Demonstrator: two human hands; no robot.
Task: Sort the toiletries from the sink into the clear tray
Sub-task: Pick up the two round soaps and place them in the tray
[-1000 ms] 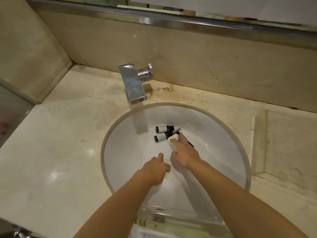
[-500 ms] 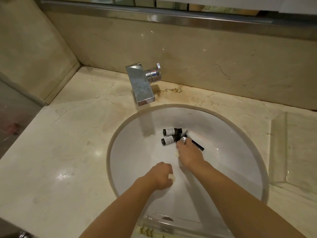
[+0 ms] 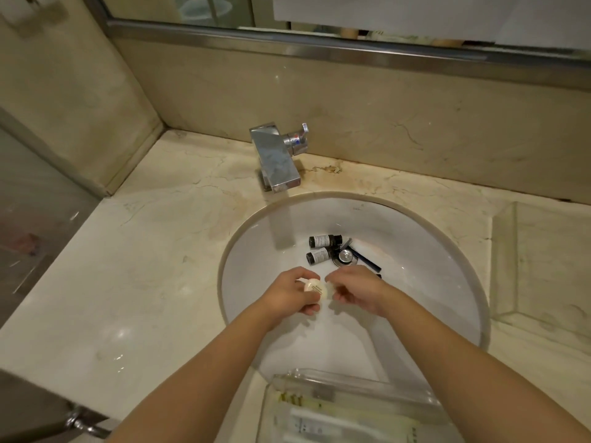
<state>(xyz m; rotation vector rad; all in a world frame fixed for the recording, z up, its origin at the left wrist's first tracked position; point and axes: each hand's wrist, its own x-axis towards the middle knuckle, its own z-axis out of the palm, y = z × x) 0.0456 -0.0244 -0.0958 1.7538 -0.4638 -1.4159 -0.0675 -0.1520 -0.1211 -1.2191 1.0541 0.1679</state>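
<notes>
Both my hands are low in the white sink (image 3: 256, 257). My left hand (image 3: 289, 294) is shut on a small round cream toiletry (image 3: 316, 287). My right hand (image 3: 356, 292) is curled beside it, its fingertips pinching a small pale bit (image 3: 329, 280) right next to the cream piece; I cannot tell whether that is a separate item. Two dark bottles with white labels (image 3: 323, 241) (image 3: 317, 255) lie near the drain (image 3: 344, 256). A dark slim razor-like item (image 3: 367, 263) lies across the drain. The clear tray (image 3: 319, 377) sits at the near edge with several pale packets inside.
A square chrome faucet (image 3: 278, 161) juts over the sink's far rim. Marble counter (image 3: 144, 266) spreads to the left, and a shallow recessed ledge (image 3: 543, 266) lies on the right. A wall and mirror frame close the back.
Both hands have drawn back from the bottles toward me and come together. The cream item that my right hand first held now sits in my left hand.
</notes>
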